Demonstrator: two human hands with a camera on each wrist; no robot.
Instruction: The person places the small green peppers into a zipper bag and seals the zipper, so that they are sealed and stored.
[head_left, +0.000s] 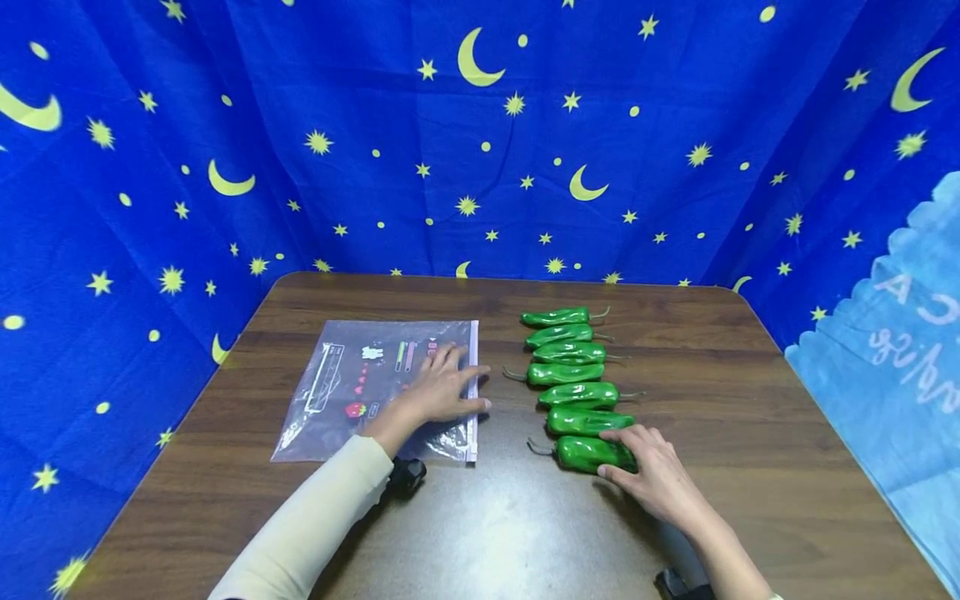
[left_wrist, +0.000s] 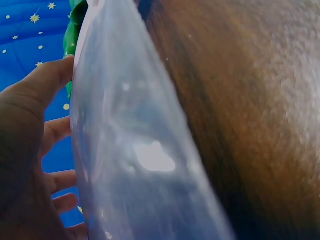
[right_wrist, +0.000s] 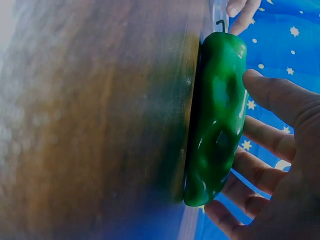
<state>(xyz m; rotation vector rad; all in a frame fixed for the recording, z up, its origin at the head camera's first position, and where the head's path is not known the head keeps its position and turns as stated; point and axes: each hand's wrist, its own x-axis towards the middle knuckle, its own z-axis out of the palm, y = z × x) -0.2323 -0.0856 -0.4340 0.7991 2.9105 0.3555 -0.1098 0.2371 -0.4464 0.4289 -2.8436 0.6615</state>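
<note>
On the left of the table lies a clear zip bag with printed pictures, its slider edge toward the peppers. My left hand rests on the bag near that edge, fingers spread; the left wrist view shows the bag's film close up. Several green peppers lie in a column to the right of the bag. Around the right end of the nearest pepper is my right hand, thumb on the near side and fingers on the far side. In the right wrist view, the fingers are spread beside this pepper; a firm grip does not show.
The other peppers, among them a middle one, lie close together beyond the nearest one. A brown wooden table carries everything. Blue cloth with moons and stars hangs behind it, and a light blue cloth hangs at the right.
</note>
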